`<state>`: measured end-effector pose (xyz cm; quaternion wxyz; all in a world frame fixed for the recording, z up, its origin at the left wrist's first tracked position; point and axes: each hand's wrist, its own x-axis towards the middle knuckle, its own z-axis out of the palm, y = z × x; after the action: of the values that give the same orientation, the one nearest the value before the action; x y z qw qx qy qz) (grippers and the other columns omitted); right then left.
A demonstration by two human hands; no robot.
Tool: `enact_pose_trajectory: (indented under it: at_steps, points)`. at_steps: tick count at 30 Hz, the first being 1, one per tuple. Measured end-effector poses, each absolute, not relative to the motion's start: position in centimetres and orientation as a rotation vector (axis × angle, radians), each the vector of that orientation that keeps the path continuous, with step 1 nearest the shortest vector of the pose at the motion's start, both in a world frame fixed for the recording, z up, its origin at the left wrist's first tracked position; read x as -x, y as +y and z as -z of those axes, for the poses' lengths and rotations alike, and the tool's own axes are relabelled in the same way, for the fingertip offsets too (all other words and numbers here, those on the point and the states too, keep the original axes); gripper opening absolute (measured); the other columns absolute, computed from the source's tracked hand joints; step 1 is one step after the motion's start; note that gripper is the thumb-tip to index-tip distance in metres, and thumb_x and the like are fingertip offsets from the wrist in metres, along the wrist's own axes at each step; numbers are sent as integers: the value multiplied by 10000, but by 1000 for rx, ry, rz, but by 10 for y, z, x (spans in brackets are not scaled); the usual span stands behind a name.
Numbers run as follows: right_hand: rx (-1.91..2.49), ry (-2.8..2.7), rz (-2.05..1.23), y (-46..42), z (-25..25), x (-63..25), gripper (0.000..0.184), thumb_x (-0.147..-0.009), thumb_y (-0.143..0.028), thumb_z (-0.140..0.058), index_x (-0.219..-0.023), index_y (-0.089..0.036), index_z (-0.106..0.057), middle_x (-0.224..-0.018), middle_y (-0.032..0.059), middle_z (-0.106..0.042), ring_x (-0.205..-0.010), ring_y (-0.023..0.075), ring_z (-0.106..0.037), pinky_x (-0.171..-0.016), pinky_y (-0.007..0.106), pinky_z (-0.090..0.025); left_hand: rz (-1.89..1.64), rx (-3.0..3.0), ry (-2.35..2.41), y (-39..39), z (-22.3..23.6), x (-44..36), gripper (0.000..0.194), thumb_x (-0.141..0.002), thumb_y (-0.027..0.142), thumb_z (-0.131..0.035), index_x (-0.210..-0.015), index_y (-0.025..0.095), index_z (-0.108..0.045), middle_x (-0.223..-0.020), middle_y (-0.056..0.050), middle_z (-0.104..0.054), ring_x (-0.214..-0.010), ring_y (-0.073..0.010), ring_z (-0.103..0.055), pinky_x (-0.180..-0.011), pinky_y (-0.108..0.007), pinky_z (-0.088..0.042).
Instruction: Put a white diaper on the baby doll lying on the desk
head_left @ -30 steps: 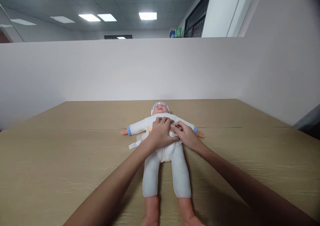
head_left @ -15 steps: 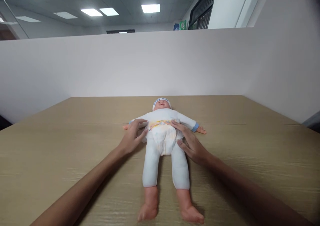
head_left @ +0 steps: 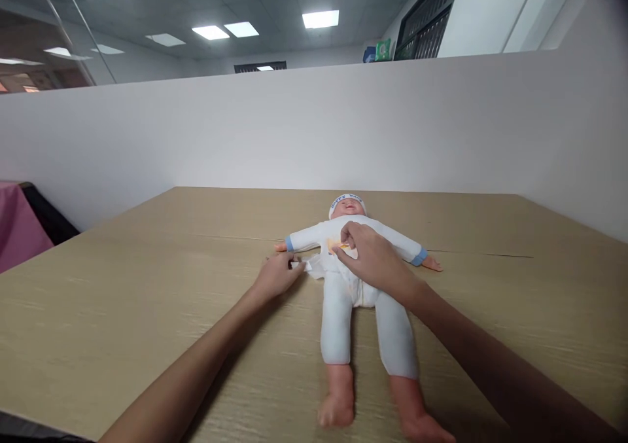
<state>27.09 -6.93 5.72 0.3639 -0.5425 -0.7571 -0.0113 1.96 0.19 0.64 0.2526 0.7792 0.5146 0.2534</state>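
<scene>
A baby doll (head_left: 336, 338) in a white suit with blue cuffs lies on its back, feet towards me, arms spread. Around its hips is a white diaper (head_left: 362, 295) with a yellow-orange printed front band. At the doll's side my left hand (head_left: 279, 274) is closed on the diaper's white side tab (head_left: 314, 266), which is drawn out to the left. Above the diaper's front my right hand (head_left: 375, 256) is bent, thumb and index finger apart near the printed band. It hides much of the diaper's front, and I see nothing held in it.
The doll lies on a wide wooden table (head_left: 147, 318) with a seam across it. A white partition wall (head_left: 314, 129) rises behind the table and along the right. Pink cloth (head_left: 22, 227) over something black shows at the far left.
My left hand has gone from resting on the doll's side to pulling the diaper tab outward. My right hand has moved across to the diaper's front. The view has turned left.
</scene>
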Motion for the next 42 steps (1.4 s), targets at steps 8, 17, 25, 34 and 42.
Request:
enact_pose_trajectory:
  at_steps: [8,17,25,34,42]
  points:
    - [1400,-1988,-130,-57,-49,-280,283,-970,-417,-666,-849,-235,-486,-855,10,-600,-829,219,-555,-736,343,-392,-854,-1953,1039,3,-48,-66,470,-925,624,-558,-743,191,-565,-753,-3,-568,-764,-172,-507,-728,-294,-381]
    - [1434,-1946,-169,-51,-52,-284,400,-1083,-335,-531,-716,-227,-415,-736,-7,-535,-708,175,-496,-668,324,-331,-920,-1823,738,3,-41,-97,484,-1033,637,-488,-845,198,-567,-789,-3,-549,-762,-169,-497,-736,-319,-449]
    - [1431,-1808,-76,-45,-43,-283,260,-980,-247,-591,-781,-234,-422,-775,-10,-523,-726,187,-492,-670,315,-315,-1108,-1786,1006,-1,-16,-88,395,-938,524,-734,-1048,213,-517,-907,31,-578,-748,-131,-554,-703,-280,-443]
    - [1225,-1758,-94,-118,-70,-274,204,-862,-93,-486,-990,-236,-552,-980,50,-629,-861,228,-591,-789,356,-471,-1003,-2259,861,-98,-58,-72,244,-1080,432,-580,-967,218,-615,-1007,-32,-698,-947,-210,-580,-855,-359,-442]
    - [1367,-2011,-497,-212,-34,-287,89,-1017,-217,-549,-1052,-266,-614,-981,21,-700,-807,197,-661,-722,334,-514,-557,-2485,766,-121,-38,-50,211,-1079,414,-591,-1021,234,-684,-1022,-57,-726,-1077,-271,-562,-969,-422,-421]
